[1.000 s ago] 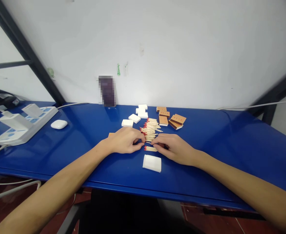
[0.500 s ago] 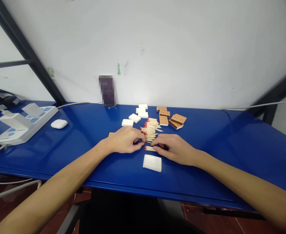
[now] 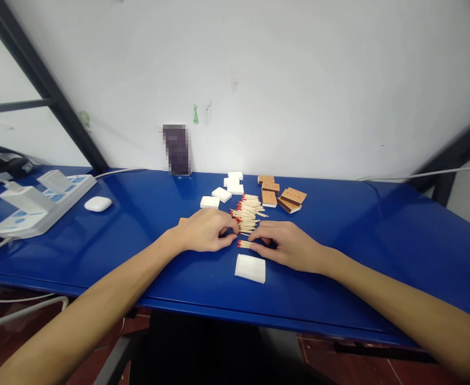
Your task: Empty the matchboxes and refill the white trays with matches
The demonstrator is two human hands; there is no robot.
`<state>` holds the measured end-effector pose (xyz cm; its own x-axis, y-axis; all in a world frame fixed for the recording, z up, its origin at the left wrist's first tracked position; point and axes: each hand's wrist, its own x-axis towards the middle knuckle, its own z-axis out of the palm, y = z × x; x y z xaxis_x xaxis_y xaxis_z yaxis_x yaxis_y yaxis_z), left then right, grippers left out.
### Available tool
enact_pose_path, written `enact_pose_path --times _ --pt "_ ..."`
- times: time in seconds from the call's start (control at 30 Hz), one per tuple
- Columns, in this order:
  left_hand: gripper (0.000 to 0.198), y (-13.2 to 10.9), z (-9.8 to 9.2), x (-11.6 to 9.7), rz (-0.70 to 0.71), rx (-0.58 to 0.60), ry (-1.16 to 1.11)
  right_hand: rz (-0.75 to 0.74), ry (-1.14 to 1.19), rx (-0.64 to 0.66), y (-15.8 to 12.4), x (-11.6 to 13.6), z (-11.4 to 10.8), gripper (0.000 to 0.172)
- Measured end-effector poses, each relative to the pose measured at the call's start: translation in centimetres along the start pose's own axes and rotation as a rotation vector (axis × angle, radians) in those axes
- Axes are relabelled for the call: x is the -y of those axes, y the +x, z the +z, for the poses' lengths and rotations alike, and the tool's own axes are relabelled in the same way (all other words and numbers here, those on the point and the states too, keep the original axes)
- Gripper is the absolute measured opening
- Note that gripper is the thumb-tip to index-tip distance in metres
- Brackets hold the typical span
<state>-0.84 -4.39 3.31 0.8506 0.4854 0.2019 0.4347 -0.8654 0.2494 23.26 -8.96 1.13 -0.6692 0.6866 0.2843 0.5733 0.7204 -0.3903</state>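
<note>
The left hand (image 3: 206, 230) curls by the match pile (image 3: 247, 215), the right hand (image 3: 289, 243) by the small row (image 3: 243, 244). I can't tell if fingers pinch any.

both bare forearms (image 3: 98, 299) narrow smoothly to slim wrists (image 3: 326, 258) and slender, unadorned fingers (image 3: 266, 231)

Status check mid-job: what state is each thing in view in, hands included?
Match pile: loose, red heads mostly left.
Left hand: fingers curled beside the pile.
Small match group: side by side, apart from pile.
Right hand: thumb and forefinger apart.
Near white box: flat.
Far white boxes: flat, scattered.
Orange boxes: some overlapping.
White case: closed.
Power strip: adapters plugged in.
Dark rectangle: upright, blurred.
</note>
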Motion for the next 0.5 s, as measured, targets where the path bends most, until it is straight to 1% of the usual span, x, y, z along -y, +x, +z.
enact_pose_path --times 0.27,0.5 --pt "0.015 -0.01 0.05 0.15 0.002 -0.003 0.019 -0.002 0.037 0.018 0.11 0.25 -0.25 0.021" --pt "0.016 -0.02 0.13 0.41 0.005 -0.025 0.027 -0.032 0.065 0.02 -0.06 -0.2 -0.29 0.021"
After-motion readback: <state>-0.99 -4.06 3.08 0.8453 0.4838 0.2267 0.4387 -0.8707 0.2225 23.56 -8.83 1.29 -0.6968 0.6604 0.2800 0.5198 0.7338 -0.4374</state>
